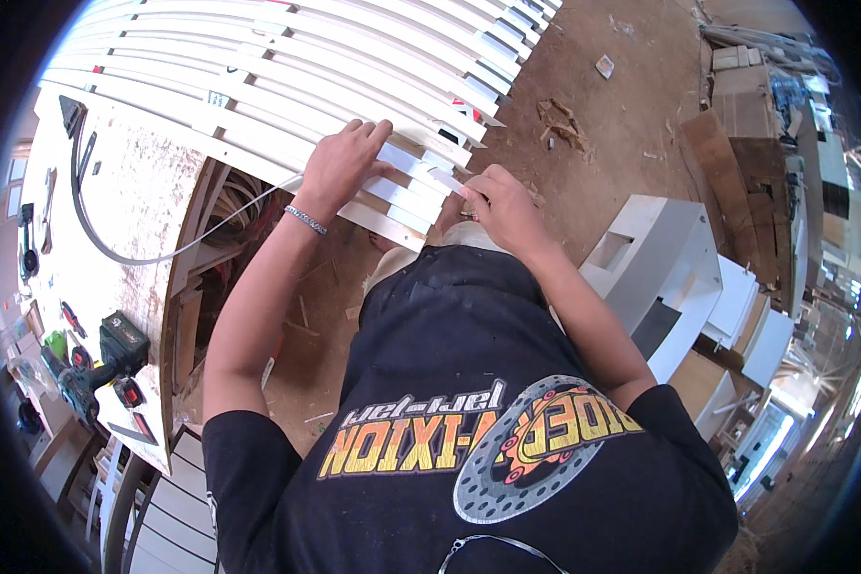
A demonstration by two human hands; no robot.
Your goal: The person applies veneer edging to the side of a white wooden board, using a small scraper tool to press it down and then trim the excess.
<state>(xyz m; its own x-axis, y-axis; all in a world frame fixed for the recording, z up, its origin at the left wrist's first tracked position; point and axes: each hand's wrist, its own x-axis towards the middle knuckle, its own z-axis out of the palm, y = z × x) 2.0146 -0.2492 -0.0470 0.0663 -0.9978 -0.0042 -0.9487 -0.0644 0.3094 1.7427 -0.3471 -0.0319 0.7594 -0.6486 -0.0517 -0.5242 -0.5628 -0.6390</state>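
Slats, white, flat and narrow, lie in overlapping rows across the table, ends stepped toward me. I log left hand spread flat on top of them, right hand pinching one slat tip at the near edge.

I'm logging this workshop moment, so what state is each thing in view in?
left hand: flat, pressing on the white slats
right hand: pinched on a small white strip
small white strip: held at the slat ends
white slats: lying side by side in a row
cordless drill: lying idle on the workbench
white cabinet: standing on the dirt floor
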